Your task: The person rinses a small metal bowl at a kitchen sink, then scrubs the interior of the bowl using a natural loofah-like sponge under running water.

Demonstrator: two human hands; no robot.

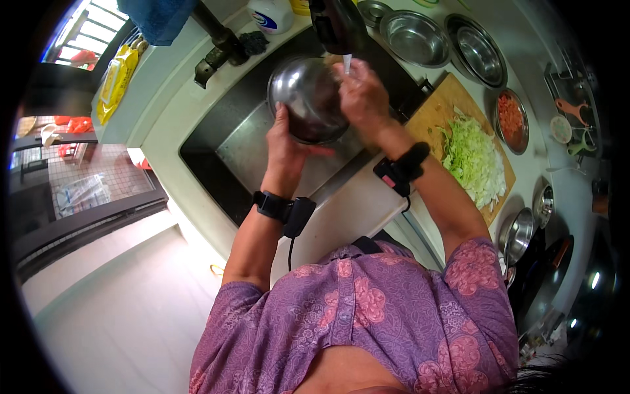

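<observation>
My left hand (290,143) grips a stainless steel bowl (307,101), its thumb on the near side of the bowl and its fingers beneath. The bowl is tilted above the metal sink (246,143), its rounded outer side towards me. At the bowl's far right edge is my right hand (362,93), blurred, with its fingers curled near a thin stream of water (347,64) from a dark faucet (337,24). Whether those fingers hold something cannot be told. The inside of the bowl is hidden.
Right of the sink, shredded cabbage (475,160) lies on a wooden cutting board (433,115). Beyond are a bowl of chopped red vegetable (512,118) and several metal bowls (414,38). A metal tap (214,64), dark scouring pad (254,43) and white bottle (271,16) are at the sink's far side.
</observation>
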